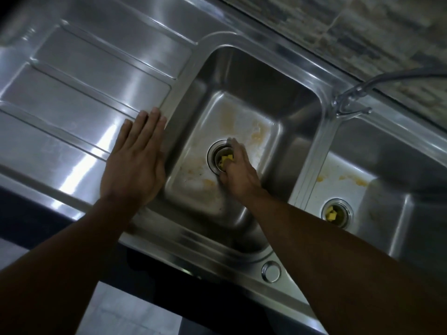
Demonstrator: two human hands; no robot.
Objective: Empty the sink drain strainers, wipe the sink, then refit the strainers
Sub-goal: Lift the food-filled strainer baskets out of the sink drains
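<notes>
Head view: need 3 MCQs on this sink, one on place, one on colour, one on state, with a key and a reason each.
1. Where does the left hand lie?
A. flat on the drainboard
B. in the right basin
C. on the tap

2. What colour are the scraps in the right strainer?
A. green
B. yellow
C. red

3. How is the right strainer?
A. lifted out of its drain
B. seated and empty
C. seated in its drain with scraps inside

Key:
1 A: its straight fingers lie on the drainboard beside the left basin.
2 B: yellow bits show in the cup.
3 C: it sits in the floor of the right basin, while the right hand is at the left strainer.
</notes>
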